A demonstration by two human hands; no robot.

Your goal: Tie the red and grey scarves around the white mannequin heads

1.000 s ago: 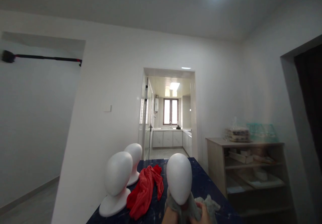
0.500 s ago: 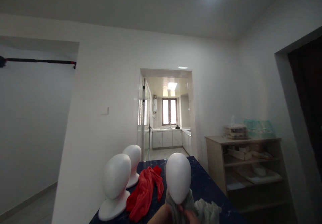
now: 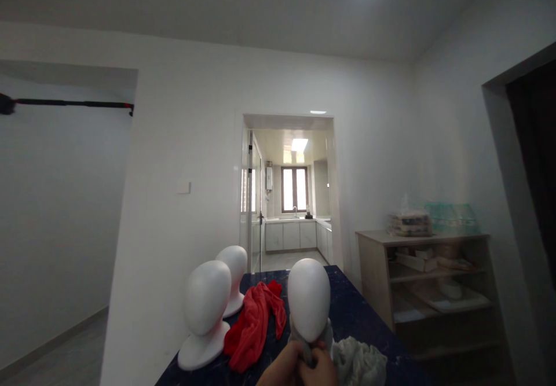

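A white mannequin head [image 3: 308,299] stands upright on the dark blue table, with a grey scarf [image 3: 326,333] wrapped around its neck. Just below its chin, my left hand [image 3: 284,365] and my right hand [image 3: 318,366] are close together, fingers closed on the front of the scarf. The part inside my fingers is mostly hidden. Right of my hands lies a crumpled light grey cloth [image 3: 359,361]. To the left, a red cloth [image 3: 254,328] is spread in folds on the table.
Two more white mannequin heads, a nearer one [image 3: 207,299] and a farther one [image 3: 233,276], stand at the table's left edge. The marbled blue table [image 3: 347,302] reaches toward a kitchen doorway. A wooden shelf unit [image 3: 373,276] with packages stands at the right.
The view has tipped down slightly, so more of both hands shows. My hands have risen a little toward the chin, still closed on the scarf. The heads and cloths stay in place.
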